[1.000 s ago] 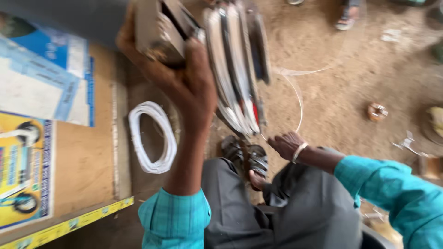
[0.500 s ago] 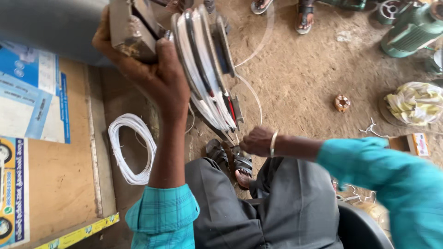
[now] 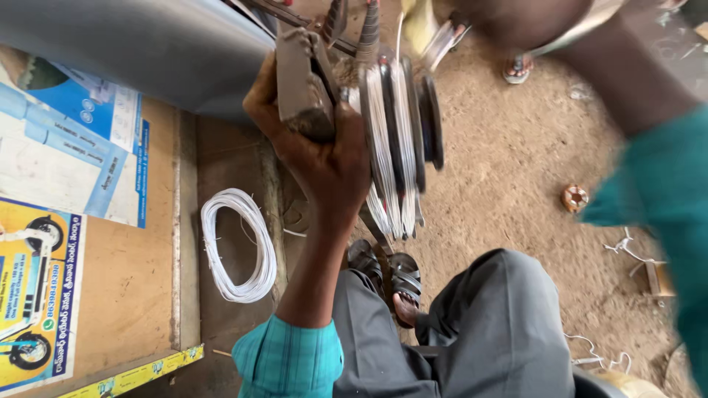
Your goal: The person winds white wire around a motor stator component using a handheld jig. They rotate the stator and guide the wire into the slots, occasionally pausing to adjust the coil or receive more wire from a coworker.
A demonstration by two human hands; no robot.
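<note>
Gripping: left hand (image 3: 324, 158) stayed clamped on the winding jig's metal block (image 3: 299, 81).
Right hand (image 3: 516, 18): had lifted from the lap; blurred, grip untellable.
Wire coil (image 3: 236, 247): on floor.

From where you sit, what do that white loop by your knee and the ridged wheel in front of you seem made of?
White loop: likely plastic-coated wire, judging by its smooth, glossy strands in a springy coil.
Ridged wheel: probably dull grey metal discs, with pale strands between them.

the left hand (image 3: 324, 158) is raised, arm stretched forward, fingers curled tight in a grip. the right arm (image 3: 634, 88) lifts high, blurred, its hand out of sight.
</note>
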